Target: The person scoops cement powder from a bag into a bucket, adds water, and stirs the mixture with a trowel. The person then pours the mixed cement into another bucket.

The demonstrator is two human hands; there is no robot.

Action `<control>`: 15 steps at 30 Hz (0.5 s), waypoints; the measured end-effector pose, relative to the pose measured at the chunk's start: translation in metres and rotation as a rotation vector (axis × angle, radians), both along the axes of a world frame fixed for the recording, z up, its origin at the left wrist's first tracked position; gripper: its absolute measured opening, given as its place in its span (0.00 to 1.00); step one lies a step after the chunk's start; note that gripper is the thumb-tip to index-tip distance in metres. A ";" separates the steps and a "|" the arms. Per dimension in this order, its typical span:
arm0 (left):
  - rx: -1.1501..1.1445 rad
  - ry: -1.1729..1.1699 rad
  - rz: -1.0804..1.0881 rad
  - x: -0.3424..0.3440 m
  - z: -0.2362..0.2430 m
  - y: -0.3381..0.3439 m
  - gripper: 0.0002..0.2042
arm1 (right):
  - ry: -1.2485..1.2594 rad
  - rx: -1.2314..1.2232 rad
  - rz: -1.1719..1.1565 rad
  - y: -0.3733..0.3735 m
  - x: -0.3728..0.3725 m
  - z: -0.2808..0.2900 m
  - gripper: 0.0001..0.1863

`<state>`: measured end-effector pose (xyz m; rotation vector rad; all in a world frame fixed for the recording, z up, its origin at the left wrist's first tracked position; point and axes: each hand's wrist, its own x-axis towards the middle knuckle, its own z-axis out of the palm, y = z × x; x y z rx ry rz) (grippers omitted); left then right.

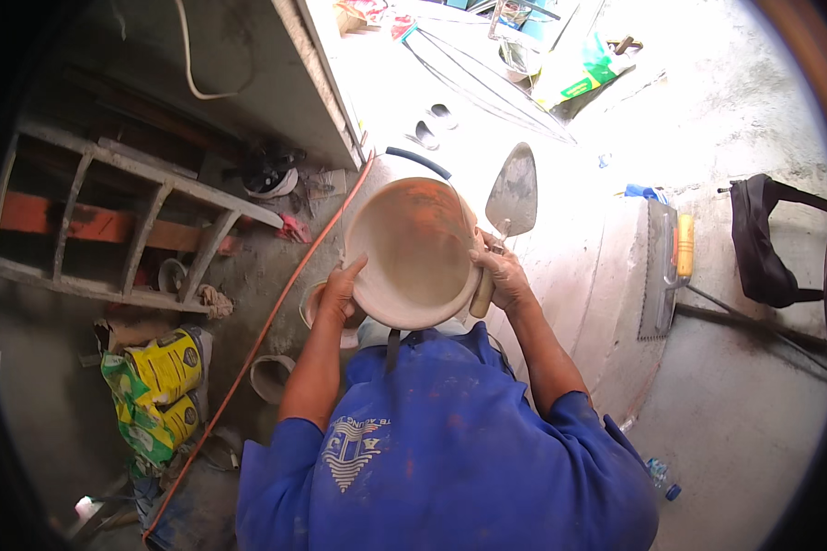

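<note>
A round bucket [400,308], coated pale with dried residue and showing orange patches inside, is held in front of my body with its mouth toward me. My left hand [342,286] grips its rim on the left, thumb over the edge. My right hand [504,277] holds the rim on the right and also clasps a pointed trowel [513,191]. The trowel's grey blade points away from me and its wooden handle runs down beside the bucket. The bucket's wire handle, with a black grip [419,161], arches at the far side. No contents are distinguishable inside.
A ladder [161,207] lies at the left above yellow-green bags [170,372]. An orange hose [276,317] crosses the floor. At the right are a notched trowel [660,271] and a black object [764,243]. Sandals [427,135] and a green-white bag [597,69] lie farther off.
</note>
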<state>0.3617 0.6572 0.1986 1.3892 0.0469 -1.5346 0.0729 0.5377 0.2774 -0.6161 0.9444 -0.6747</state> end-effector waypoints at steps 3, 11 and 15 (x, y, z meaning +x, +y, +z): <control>-0.144 0.222 -0.045 0.010 -0.011 -0.051 0.26 | -0.041 -0.040 0.031 -0.057 -0.005 0.015 0.43; -0.168 -0.032 -0.098 -0.003 0.013 -0.239 0.25 | 0.203 -0.210 -0.152 -0.209 -0.018 -0.002 0.32; -0.054 -0.163 -0.086 -0.002 0.016 -0.345 0.25 | 1.246 -0.898 0.291 -0.295 -0.040 -0.046 0.19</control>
